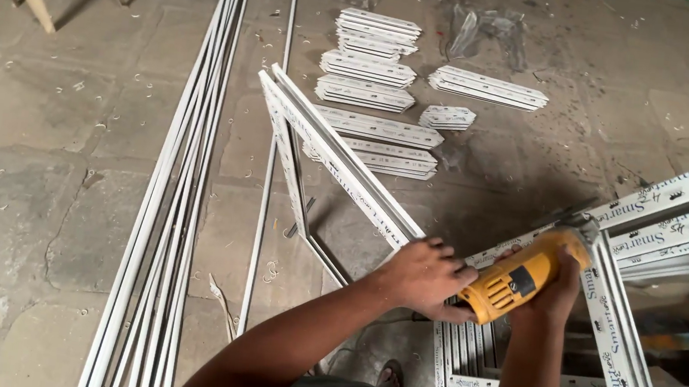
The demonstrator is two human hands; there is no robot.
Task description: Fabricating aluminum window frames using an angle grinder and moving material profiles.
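Yellow power tool: black trim, lying tilted, nose up-right, against white window frame. Frame: white profile, printed blue, stacked on similar frames, lower right.

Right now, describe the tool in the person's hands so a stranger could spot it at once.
Find the stack of white window frames at lower right. At its near corner, both hands grip a yellow power tool. It is the only yellow thing among white profiles.
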